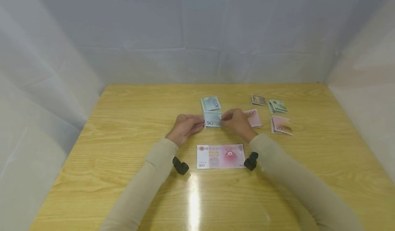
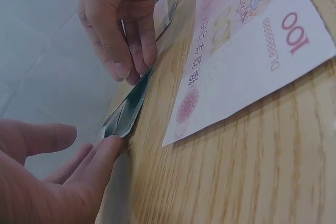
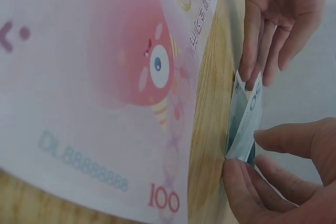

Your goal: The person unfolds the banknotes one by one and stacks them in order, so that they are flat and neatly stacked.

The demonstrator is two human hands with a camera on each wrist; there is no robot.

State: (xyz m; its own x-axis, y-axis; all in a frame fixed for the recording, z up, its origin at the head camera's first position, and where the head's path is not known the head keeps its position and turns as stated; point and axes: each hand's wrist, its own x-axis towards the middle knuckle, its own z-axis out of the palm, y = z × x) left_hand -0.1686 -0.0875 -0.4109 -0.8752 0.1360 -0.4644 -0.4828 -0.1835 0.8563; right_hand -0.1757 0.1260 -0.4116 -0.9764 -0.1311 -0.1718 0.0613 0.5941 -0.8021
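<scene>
A folded green 50 banknote (image 1: pixel 212 119) lies on the table between my hands, its layers gaping at the end in the right wrist view. My right hand (image 1: pixel 237 121) pinches its right end with thumb and fingertips. The fingers of my left hand (image 1: pixel 186 126) stretch out against the note's left edge, with the thumb (image 2: pixel 50 138) held apart from them. Just beyond is another folded green 50 note (image 1: pixel 211 103). Nearer me, a pink 100 note (image 1: pixel 220 156) lies flat and unfolded between the forearms.
A folded pink 20 note (image 1: pixel 253 118) sits partly behind the right hand. Farther right lie another folded 20 note (image 1: pixel 281 125), a folded green note (image 1: pixel 278 106) and a small brown folded note (image 1: pixel 258 100). White sheeting (image 1: pixel 200 35) rises behind the wooden table (image 1: pixel 123 121).
</scene>
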